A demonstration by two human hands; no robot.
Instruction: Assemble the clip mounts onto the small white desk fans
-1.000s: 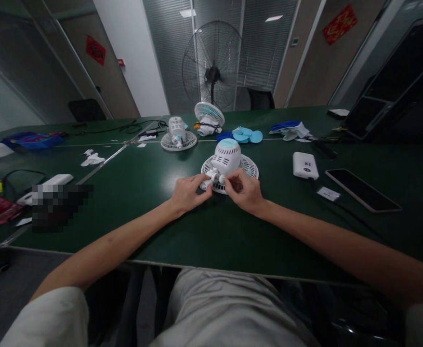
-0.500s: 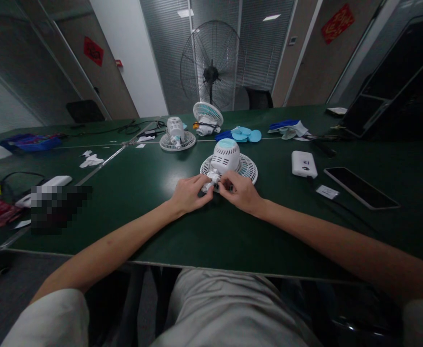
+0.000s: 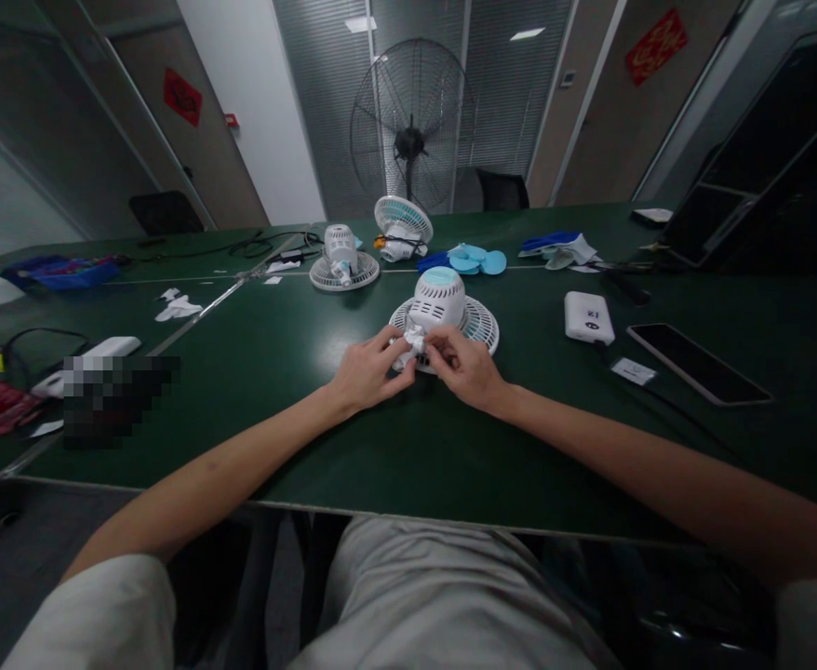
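A small white desk fan [image 3: 443, 307] lies face down on the green table [image 3: 395, 437], its grille flat and its motor housing with a light blue cap pointing up. My left hand [image 3: 367, 372] and my right hand [image 3: 464, 368] meet at the near side of the fan. Both pinch a small white part [image 3: 412, 342] sticking out from the base of the motor housing. The fingers of both hands are curled around it.
Two more small fans [image 3: 342, 261] [image 3: 403, 226] and blue blades [image 3: 475, 261] lie farther back. A white power bank [image 3: 588, 318], a card [image 3: 634, 372] and a phone [image 3: 702, 363] sit to the right. Cables and boxes lie left. A big standing fan [image 3: 412, 121] is behind.
Both hands have closed in tighter on the white part at the fan's base; the fan itself stays in place.
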